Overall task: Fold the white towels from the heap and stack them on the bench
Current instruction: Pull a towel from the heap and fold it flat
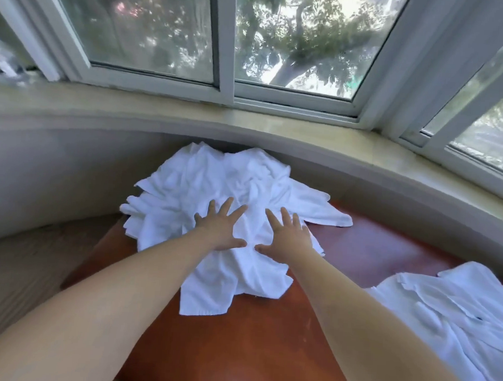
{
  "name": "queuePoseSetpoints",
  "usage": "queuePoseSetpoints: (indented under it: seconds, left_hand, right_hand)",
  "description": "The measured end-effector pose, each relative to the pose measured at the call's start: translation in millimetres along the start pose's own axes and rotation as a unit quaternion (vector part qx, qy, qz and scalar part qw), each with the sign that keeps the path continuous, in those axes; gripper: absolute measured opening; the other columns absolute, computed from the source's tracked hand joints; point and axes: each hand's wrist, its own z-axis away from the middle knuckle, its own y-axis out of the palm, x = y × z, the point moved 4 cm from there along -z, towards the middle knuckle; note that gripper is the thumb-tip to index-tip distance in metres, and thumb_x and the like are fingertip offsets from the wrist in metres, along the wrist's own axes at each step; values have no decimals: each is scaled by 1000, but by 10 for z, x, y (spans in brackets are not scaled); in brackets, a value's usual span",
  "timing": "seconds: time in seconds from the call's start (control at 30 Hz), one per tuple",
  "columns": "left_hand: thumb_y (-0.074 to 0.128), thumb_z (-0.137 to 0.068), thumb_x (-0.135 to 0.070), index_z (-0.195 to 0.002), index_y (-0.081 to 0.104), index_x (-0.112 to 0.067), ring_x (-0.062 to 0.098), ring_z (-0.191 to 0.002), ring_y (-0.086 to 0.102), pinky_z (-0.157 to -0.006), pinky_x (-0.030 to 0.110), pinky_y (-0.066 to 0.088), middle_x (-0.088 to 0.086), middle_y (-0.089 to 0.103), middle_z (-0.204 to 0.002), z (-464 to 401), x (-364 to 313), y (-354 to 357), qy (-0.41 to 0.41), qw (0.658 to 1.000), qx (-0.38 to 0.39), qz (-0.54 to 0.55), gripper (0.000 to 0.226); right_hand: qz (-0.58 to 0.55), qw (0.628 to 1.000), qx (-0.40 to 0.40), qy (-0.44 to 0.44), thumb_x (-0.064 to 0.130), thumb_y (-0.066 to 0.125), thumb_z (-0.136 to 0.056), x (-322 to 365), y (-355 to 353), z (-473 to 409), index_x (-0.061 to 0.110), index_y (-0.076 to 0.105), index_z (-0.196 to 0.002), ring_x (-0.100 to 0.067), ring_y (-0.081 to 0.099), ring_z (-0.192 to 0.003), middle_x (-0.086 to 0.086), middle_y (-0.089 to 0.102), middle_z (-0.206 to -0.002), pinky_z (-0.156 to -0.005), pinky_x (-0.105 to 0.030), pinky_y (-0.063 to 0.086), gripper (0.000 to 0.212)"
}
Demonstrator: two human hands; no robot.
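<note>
Evidently the heap [215, 194] of white towels lies rumpled at the far end of the reddish worktop [237, 335], under the window sill [277, 127]. Left hand [220, 229] and right hand [287, 238] rest flat on it, fingers spread, pinching nothing. Other white cloth [447, 317] lies apart, right. Next probably means finding one towel's edge and drawing it free.

Towel heap [215, 188] soft matt white cloth, crumpled; bench [236, 349] smooth reddish-brown leather-like, slight sheen

text: none legible | labels: none | small dark mark on right towels [479, 318] (unreadable)
</note>
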Motion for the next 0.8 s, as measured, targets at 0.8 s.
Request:
queuePoseSetpoints:
  seconds: [0.8]
  left_hand:
    - [87,-58,-67,-137,-42,-57,54,-145,-30,-106,78,30,-11,-54,-148,-1946,1425,383,-38,985,146,78,152]
  right_hand:
    - [28,988,138,56,66,83,-65,963,683,-2396,56,-28,-148,-60,-16,-145,5,-32,-162,-101,-75,34,139]
